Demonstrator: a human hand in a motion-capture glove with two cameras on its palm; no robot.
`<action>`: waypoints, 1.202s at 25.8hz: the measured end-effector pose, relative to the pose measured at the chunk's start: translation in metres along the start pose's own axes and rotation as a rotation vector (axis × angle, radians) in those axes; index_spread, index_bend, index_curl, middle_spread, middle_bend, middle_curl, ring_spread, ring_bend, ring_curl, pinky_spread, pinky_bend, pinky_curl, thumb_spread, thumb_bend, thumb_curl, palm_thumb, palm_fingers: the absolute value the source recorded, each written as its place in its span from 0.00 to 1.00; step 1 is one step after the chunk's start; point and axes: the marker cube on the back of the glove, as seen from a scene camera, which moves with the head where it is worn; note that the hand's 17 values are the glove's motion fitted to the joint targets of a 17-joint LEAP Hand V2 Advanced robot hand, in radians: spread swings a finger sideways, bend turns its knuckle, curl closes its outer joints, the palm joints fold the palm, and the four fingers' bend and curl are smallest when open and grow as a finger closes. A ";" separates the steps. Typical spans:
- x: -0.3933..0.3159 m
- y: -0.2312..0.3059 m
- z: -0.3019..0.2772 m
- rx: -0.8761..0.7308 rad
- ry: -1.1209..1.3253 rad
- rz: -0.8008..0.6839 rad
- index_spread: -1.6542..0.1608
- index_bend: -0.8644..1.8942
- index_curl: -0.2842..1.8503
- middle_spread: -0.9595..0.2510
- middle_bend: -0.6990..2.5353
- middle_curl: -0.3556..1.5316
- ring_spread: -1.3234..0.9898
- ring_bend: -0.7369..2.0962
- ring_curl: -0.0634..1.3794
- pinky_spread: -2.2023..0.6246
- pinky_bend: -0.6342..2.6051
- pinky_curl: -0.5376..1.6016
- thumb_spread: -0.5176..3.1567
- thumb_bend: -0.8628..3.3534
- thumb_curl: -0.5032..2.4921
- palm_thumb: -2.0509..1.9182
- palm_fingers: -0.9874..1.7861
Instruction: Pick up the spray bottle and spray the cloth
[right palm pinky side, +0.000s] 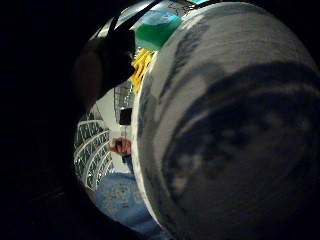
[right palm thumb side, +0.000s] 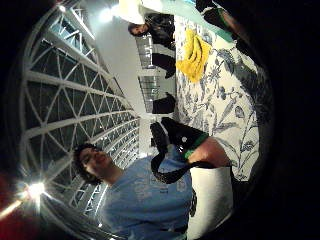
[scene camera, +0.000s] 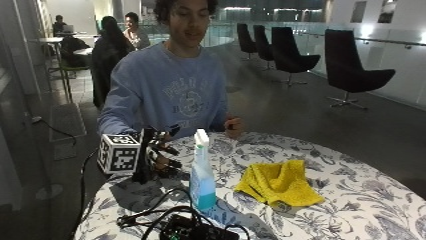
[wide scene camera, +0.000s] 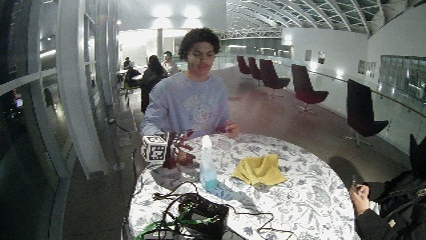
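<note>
A spray bottle (scene camera: 201, 176) with blue liquid and a white trigger head stands upright on the flower-patterned round table (scene camera: 346, 200). To its right lies a crumpled yellow cloth (scene camera: 276, 183). My gloved right hand (scene camera: 158, 154) rests on the table's near-left part, about a hand's width left of the bottle. Its fingers are spread and loosely bent toward the bottle, and they hold nothing. In the little finger side palm view the patterned tablecloth (right palm pinky side: 225, 140) fills most of the picture, with the yellow cloth (right palm pinky side: 141, 67) beyond it. The thumb side palm view shows the cloth (right palm thumb side: 195, 52) too.
A black box with cables (scene camera: 193, 227) sits at the table's front edge, in front of the bottle. The person's bare left hand (scene camera: 233, 125) rests at the far table edge. Black chairs (scene camera: 353, 70) stand on the floor behind the table.
</note>
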 end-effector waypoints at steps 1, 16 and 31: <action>0.001 -0.002 0.000 0.005 0.001 0.006 0.72 0.34 0.23 0.77 0.32 0.36 0.58 0.41 0.26 0.85 0.29 0.38 0.42 0.22 0.26 0.65 0.60; 0.002 -0.112 0.015 0.158 0.132 0.038 0.70 0.33 0.20 0.80 0.30 0.37 0.60 0.39 0.26 0.86 0.35 0.42 0.39 0.20 0.26 0.64 0.49; 0.014 -0.150 0.024 0.288 0.136 -0.017 0.74 0.37 0.23 0.79 0.33 0.39 0.59 0.45 0.27 0.87 0.29 0.39 0.38 0.23 0.30 0.73 0.63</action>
